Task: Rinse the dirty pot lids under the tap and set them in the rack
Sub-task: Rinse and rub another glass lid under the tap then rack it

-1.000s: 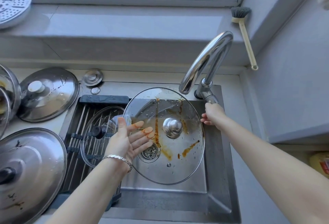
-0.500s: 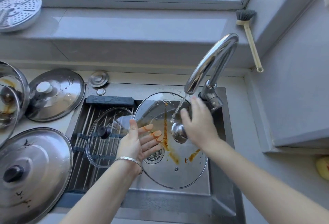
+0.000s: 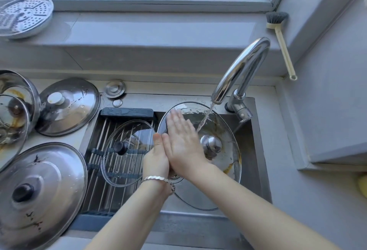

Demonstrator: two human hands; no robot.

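A large glass lid [image 3: 228, 130] with a steel knob [image 3: 211, 145] stands tilted in the sink under the tap [image 3: 240, 71]. Water runs onto its upper part, and brown sauce streaks show near its right rim. My left hand [image 3: 156, 158] grips the lid's left edge, thumb on the front and fingers hidden behind the glass. My right hand [image 3: 182, 140] lies flat on the lid's face with straight fingers. A smaller glass lid with a black knob [image 3: 135, 166] rests on the roll-up rack [image 3: 95, 180] over the sink's left half.
Two stained steel lids [image 3: 67, 106] [image 3: 39, 190] lie on the counter at left, beside a pot holding more lids [image 3: 15, 110]. A sink plug [image 3: 115, 89] sits behind the rack. A brush [image 3: 282, 45] leans in the right corner, and a perforated steamer plate [image 3: 23, 15] lies on the sill.
My right hand left the tap handle, passed the knob and now lies flat on the lid's left face. Water started running. Much of the sauce streak is gone.
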